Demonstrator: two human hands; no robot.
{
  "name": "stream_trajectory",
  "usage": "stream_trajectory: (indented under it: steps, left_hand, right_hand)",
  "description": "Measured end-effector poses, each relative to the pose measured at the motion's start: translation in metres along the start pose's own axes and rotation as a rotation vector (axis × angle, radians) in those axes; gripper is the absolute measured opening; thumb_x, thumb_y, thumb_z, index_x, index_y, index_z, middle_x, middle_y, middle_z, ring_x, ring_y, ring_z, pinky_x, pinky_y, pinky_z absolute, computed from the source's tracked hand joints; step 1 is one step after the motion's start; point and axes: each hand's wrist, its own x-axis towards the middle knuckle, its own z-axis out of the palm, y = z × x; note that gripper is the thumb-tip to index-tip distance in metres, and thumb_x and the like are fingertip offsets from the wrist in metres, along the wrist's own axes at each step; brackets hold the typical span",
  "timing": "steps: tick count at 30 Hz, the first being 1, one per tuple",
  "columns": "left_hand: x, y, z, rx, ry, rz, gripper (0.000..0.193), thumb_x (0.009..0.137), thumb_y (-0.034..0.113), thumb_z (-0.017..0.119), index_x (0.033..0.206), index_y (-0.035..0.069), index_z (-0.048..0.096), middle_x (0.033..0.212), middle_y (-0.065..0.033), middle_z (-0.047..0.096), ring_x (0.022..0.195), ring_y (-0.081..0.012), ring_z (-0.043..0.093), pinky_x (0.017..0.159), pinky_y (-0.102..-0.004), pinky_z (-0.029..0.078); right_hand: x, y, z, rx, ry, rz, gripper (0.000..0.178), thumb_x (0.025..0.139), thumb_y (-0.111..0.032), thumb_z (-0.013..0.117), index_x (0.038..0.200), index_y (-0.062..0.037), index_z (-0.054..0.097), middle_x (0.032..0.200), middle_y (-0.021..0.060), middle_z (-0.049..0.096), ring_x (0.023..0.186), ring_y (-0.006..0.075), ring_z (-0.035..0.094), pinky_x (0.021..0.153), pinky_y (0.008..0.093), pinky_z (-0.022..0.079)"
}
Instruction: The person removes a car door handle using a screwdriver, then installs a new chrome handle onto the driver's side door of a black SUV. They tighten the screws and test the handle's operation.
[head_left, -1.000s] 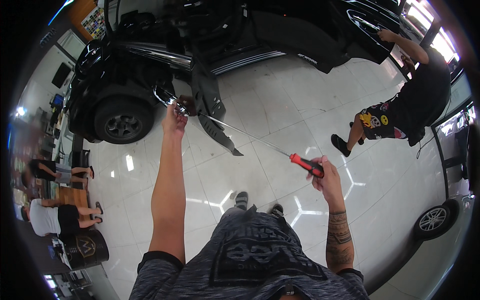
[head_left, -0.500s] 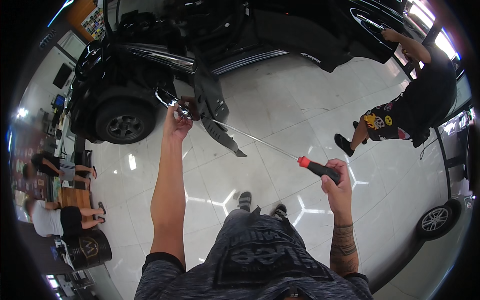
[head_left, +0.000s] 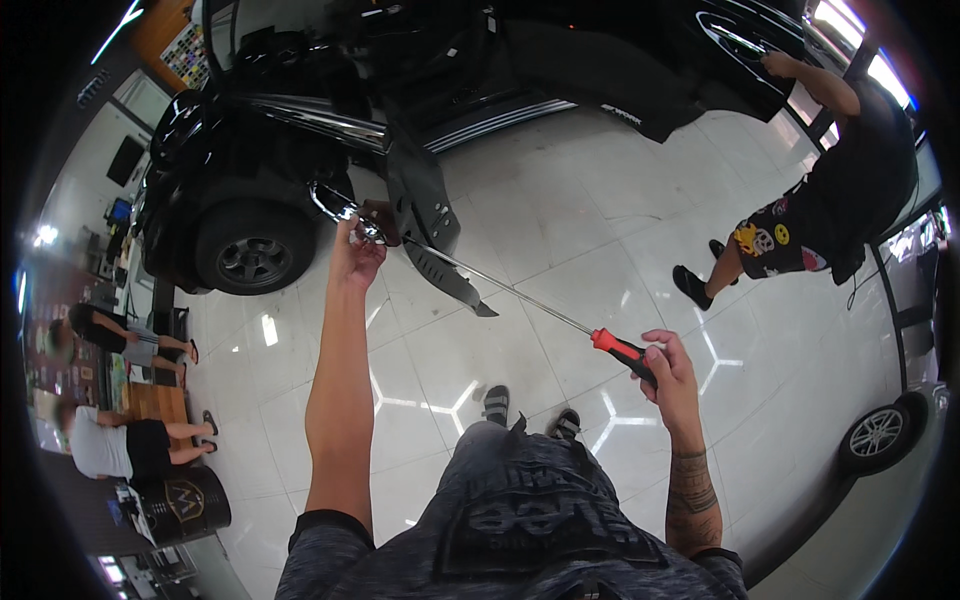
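Note:
My left hand (head_left: 357, 258) is closed around a chrome door handle (head_left: 338, 208), beside the edge of the opened black car door (head_left: 425, 200). In my right hand (head_left: 672, 375) is a long screwdriver (head_left: 622, 350) with a red and black grip. The thumb presses on the grip's butt end and the index finger is lifted off it. Its thin metal shaft slants up and left, and the tip meets the door edge just right of the chrome handle. What the tip touches is too small to make out.
A black vehicle (head_left: 560, 60) fills the far side, its wheel (head_left: 253, 258) at left. At right a person (head_left: 850, 190) in black touches its body. Two more people (head_left: 110, 445) are by a black drum (head_left: 185, 500) at left. Another car's wheel (head_left: 875, 438) is at lower right.
The fingers of my right hand have loosened and shifted on the screwdriver grip, the index finger now raised. The grip shows more red. My left hand stays on the chrome handle.

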Motion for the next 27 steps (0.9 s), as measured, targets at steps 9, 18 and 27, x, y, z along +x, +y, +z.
stream_trajectory:
  steps: [9, 18, 27]
  left_hand:
    - [-0.017, -0.007, 0.009, 0.287, 0.019, 0.143, 0.032, 0.079, 0.029, 0.071, 0.092, 0.003, 0.059, 0.079, -0.0019, 0.057, 0.077, -0.0134, 0.056, 0.071, -0.0285, 0.049]
    - [0.015, -0.001, -0.020, 0.275, 0.001, 0.024, 0.028, 0.083, 0.024, 0.066, 0.095, 0.001, 0.055, 0.088, -0.0064, 0.061, 0.080, -0.0180, 0.059, 0.076, -0.0340, 0.050]
    - [0.020, 0.009, -0.021, 0.398, 0.025, 0.088, 0.037, 0.088, 0.019, 0.055, 0.110, -0.009, 0.045, 0.112, -0.0192, 0.053, 0.106, -0.0310, 0.053, 0.088, -0.0432, 0.049]
  right_hand:
    - [0.002, 0.027, -0.017, 0.149, -0.060, 0.078, 0.022, 0.088, -0.010, 0.052, 0.108, -0.0011, 0.046, 0.090, 0.0069, 0.057, 0.067, 0.0086, 0.053, 0.057, 0.0186, 0.043]
    - [0.007, 0.066, 0.006, 0.334, 0.069, -0.049, 0.027, 0.083, -0.005, 0.060, 0.108, 0.0014, 0.052, 0.068, 0.0037, 0.057, 0.053, 0.0061, 0.054, 0.045, 0.0174, 0.039]
    - [0.003, 0.089, 0.007, 0.209, 0.090, -0.154, 0.027, 0.077, -0.007, 0.066, 0.100, 0.0006, 0.055, 0.079, 0.0073, 0.061, 0.060, 0.0064, 0.057, 0.056, 0.0179, 0.041]
